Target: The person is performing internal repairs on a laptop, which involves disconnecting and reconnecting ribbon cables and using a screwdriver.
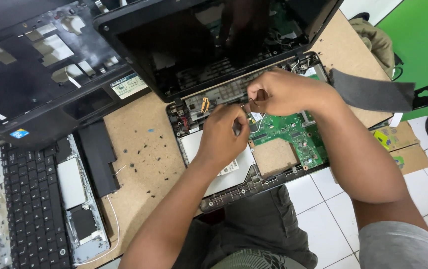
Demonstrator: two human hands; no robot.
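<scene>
Opened laptop base (254,149) lies on the worktop (144,149), green circuit board (293,137) exposed. Right hand (286,92) grip pinched on a thin wire (254,102); left hand (224,134) grip curled, state indeterminate, near the hinge.

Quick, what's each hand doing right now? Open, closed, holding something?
Left hand: fingers curled down on the opened laptop base; whether it grips anything cannot be told.
Right hand: pinched shut on a thin dark wire.
</scene>
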